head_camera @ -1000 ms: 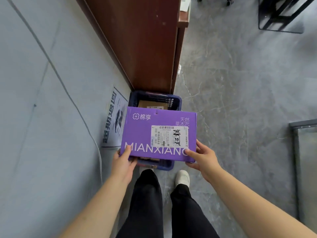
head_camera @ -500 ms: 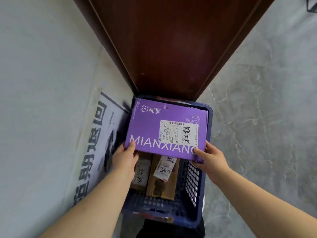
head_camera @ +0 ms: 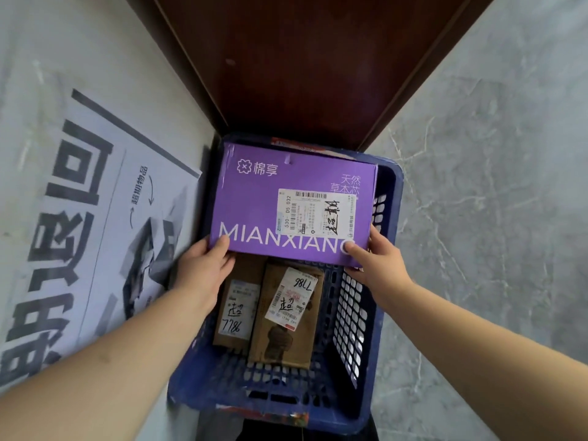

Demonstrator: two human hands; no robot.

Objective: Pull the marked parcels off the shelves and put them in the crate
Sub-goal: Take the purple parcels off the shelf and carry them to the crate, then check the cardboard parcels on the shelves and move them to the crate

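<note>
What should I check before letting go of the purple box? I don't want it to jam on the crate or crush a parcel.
1. Both hands hold the purple box, left hand and right hand at its near corners: ok.
2. Box within the blue crate rim: ok.
3. Room under it: two brown parcels lie partly beneath: not ok.
4. Far end resting on something: cannot tell.
5. Label with handwritten mark faces up: ok.

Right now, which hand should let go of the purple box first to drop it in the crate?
Probably the left hand. It grips the purple box at the corner hanging over the brown parcels, so that corner can sink first. The right hand is crowded against the crate wall.
</note>
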